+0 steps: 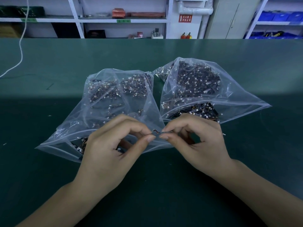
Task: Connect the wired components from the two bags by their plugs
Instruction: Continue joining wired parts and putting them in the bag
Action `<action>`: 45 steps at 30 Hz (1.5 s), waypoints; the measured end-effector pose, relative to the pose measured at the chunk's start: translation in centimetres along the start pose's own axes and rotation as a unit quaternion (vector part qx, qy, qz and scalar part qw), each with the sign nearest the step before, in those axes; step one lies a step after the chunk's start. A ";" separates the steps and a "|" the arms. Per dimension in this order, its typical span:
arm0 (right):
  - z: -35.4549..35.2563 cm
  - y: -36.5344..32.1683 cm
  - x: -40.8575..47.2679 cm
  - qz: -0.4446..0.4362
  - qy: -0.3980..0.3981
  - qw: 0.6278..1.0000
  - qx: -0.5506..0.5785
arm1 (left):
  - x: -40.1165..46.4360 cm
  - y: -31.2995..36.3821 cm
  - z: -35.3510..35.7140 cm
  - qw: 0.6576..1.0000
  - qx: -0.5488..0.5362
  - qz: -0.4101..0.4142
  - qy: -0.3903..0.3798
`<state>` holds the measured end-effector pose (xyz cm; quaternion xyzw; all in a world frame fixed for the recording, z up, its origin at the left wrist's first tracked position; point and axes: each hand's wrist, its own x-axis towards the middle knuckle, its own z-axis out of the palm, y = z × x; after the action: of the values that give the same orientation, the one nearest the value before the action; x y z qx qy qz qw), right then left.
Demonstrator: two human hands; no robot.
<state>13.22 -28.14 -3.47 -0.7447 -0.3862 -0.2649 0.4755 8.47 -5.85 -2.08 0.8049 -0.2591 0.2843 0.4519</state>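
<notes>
- The left hand (113, 145) pinches one end of a small wired part (158, 132); the right hand (196, 141) pinches the other, thumbs and forefingers tip to tip.
- The part sits between both hands, just above the left bag (78, 128)'s mouth, held close, likely to line up the tiny plugs.
- The right bag (229, 99) lies open beside it on the table (164, 185), both mouths facing the person for easy reach.
</notes>
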 end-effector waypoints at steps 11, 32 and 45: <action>0.1 -0.1 0.0 0.004 -0.010 1.000 0.017 | 0.0 0.1 0.1 1.000 0.010 -0.002 -0.001; -5.0 7.0 0.7 0.126 0.022 0.968 -0.214 | -0.4 -1.0 -1.2 0.988 0.130 0.045 -0.075; -6.6 7.2 1.0 0.157 0.003 0.909 -0.386 | 0.2 -3.3 -2.3 0.907 0.398 -0.004 -0.141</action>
<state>19.52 -35.63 -3.65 -0.9205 -0.1307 -0.3168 0.1879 10.33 -2.35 -2.93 0.9507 -0.1821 0.2452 0.0542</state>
